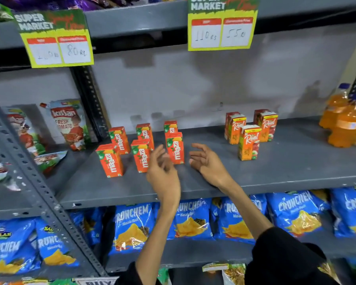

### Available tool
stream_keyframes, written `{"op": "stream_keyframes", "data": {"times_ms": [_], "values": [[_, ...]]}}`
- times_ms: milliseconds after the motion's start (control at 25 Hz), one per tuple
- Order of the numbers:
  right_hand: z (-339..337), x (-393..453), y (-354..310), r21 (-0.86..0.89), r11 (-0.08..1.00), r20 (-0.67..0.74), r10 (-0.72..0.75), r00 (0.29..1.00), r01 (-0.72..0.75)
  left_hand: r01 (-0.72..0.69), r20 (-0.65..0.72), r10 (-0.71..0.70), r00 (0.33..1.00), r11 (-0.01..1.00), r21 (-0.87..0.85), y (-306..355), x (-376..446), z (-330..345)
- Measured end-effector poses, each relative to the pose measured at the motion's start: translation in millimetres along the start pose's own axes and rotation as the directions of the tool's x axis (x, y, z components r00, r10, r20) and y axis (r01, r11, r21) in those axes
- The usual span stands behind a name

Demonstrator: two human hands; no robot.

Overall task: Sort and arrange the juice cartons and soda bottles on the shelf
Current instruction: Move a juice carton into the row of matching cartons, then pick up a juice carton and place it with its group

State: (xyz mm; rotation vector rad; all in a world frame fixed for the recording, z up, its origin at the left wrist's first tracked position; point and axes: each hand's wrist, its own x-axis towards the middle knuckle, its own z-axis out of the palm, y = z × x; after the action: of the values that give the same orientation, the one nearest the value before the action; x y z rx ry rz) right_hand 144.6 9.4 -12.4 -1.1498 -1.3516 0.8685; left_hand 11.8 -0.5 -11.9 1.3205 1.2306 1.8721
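Several orange Maaza juice cartons (110,160) stand upright in two rows on the grey shelf (275,171), left of centre. Further right, several Real juice cartons (249,142) stand in a small cluster. Orange soda bottles (346,122) with blue caps stand at the far right of the shelf. My left hand (162,171) hovers empty with fingers apart, just in front of the front-right Maaza carton (175,148). My right hand (208,161) is open too, just right of that carton, not touching it.
Tomato ketchup pouches (70,124) fill the neighbouring shelf bay on the left, past a perforated upright post (90,99). Blue Crunchem chip bags (193,219) line the shelf below. Two yellow price signs (221,23) hang from the shelf above.
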Motion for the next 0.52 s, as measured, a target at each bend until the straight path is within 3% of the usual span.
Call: {"op": "stream_keyframes", "data": {"times_ms": [120,320,520], "values": [[-39.9,-38.2,2.6,-0.029,0.996,-0.053,-0.082,0.995,0.081,-0.057,-0.074,0.05,0.996,0.994,-0.09,7.1,-45.1,7.0],[-145.7,-92.9,12.4,-0.08,0.988,-0.277,-0.147,0.95,0.13,0.034,0.21,0.01,0.978,0.977,-0.208,25.3,-133.0,80.6],[-293.9,-124.2,22.9,-0.13,0.988,-0.566,-0.147,0.811,0.088,0.166,0.475,-0.034,0.879,0.957,-0.238,50.8,-210.1,200.3]]}}
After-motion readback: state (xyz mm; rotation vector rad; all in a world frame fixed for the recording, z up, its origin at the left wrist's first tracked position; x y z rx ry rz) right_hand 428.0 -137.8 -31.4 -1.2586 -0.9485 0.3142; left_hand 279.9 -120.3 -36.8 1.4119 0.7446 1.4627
